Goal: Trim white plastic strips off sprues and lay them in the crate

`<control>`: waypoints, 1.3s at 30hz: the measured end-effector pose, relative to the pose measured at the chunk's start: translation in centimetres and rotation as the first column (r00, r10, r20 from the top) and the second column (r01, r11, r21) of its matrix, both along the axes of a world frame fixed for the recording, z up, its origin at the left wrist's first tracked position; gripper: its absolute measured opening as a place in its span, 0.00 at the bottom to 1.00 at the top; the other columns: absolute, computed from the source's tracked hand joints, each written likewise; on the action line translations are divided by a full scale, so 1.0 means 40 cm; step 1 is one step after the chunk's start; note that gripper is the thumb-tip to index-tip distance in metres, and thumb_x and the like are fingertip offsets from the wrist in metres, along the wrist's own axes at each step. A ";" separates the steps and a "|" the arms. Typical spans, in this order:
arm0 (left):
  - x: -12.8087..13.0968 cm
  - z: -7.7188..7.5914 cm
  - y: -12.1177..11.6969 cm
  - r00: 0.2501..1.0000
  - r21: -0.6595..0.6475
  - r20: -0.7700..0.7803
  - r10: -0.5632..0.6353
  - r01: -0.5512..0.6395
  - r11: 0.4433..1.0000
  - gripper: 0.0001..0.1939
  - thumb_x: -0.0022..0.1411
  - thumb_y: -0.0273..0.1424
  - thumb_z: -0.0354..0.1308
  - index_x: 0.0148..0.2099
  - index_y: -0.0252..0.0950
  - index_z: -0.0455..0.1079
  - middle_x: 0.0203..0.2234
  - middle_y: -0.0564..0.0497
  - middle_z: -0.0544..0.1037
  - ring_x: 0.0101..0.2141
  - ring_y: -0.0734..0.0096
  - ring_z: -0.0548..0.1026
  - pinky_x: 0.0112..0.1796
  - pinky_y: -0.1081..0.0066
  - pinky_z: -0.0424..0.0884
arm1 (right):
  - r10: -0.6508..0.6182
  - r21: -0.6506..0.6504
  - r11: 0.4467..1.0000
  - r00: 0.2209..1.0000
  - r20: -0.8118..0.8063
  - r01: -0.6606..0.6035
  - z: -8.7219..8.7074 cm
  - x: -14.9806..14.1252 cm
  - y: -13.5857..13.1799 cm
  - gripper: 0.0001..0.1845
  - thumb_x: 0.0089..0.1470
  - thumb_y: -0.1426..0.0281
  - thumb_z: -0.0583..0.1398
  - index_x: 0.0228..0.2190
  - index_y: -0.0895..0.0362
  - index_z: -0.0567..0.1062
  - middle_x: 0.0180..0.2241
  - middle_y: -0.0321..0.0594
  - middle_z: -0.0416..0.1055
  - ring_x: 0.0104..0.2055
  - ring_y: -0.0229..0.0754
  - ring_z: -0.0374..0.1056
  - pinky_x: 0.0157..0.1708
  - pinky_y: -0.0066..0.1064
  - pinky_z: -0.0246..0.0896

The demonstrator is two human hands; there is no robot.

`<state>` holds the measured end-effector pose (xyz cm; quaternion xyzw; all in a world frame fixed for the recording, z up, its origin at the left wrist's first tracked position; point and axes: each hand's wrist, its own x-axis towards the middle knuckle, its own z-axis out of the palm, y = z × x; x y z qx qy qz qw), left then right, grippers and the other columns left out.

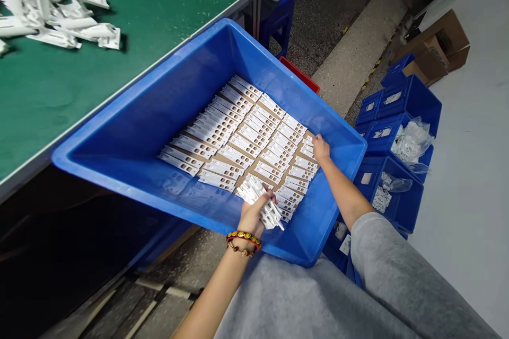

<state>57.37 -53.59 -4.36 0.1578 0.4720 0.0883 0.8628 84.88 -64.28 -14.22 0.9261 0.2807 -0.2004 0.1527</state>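
White parts [258, 202] (half hidden) clamped in left hand [250, 218]; right hand [321, 148] apart, on cardboard [243, 179].

The left wrist [238, 259] wears a red-and-yellow beaded bracelet [244, 238]; the clothing [318, 302] is grey.

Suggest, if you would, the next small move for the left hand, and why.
Probably lay the white plastic parts from the left hand onto the rows in the blue bin, since they are held just above them and brown cardboard shows between rows.

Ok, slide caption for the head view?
Left hand grips white plastic parts over a blue plastic crate of white strips; right hand touches the strips.
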 end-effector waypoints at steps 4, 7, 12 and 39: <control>0.001 0.000 -0.002 1.000 0.001 -0.003 0.019 -0.019 1.000 0.21 0.37 0.29 0.71 0.35 0.35 0.68 0.20 0.58 0.71 0.20 0.76 0.70 0.25 0.73 0.70 | 0.016 0.061 0.998 1.000 0.014 -0.017 -0.006 0.008 -0.029 0.22 0.61 0.84 0.46 0.45 0.57 0.73 0.51 0.46 0.67 0.50 0.43 0.66 0.45 0.30 0.62; 0.001 0.007 0.000 1.000 -0.001 0.007 0.005 -0.005 1.000 0.20 0.38 0.29 0.71 0.35 0.35 0.68 0.21 0.58 0.71 0.21 0.76 0.71 0.25 0.73 0.70 | 0.004 0.109 0.994 0.999 0.045 -0.009 -0.007 0.008 -0.039 0.15 0.63 0.79 0.50 0.45 0.56 0.72 0.51 0.46 0.67 0.52 0.45 0.63 0.47 0.31 0.62; 0.002 0.017 0.002 1.000 -0.005 -0.005 0.008 -0.008 1.000 0.20 0.39 0.29 0.70 0.35 0.36 0.68 0.20 0.59 0.72 0.21 0.75 0.71 0.24 0.74 0.69 | -0.008 0.133 0.991 0.999 0.041 0.002 -0.016 -0.002 -0.034 0.09 0.61 0.73 0.58 0.43 0.54 0.73 0.46 0.45 0.70 0.50 0.45 0.65 0.46 0.33 0.63; 0.004 0.014 0.002 1.000 -0.008 -0.014 0.004 -0.004 1.000 0.20 0.38 0.30 0.71 0.35 0.36 0.68 0.19 0.58 0.71 0.21 0.75 0.71 0.24 0.73 0.70 | -0.274 0.149 0.956 0.952 0.139 0.254 -0.043 -0.027 -0.034 0.15 0.65 0.62 0.53 0.49 0.55 0.65 0.51 0.51 0.66 0.42 0.46 0.72 0.35 0.32 0.63</control>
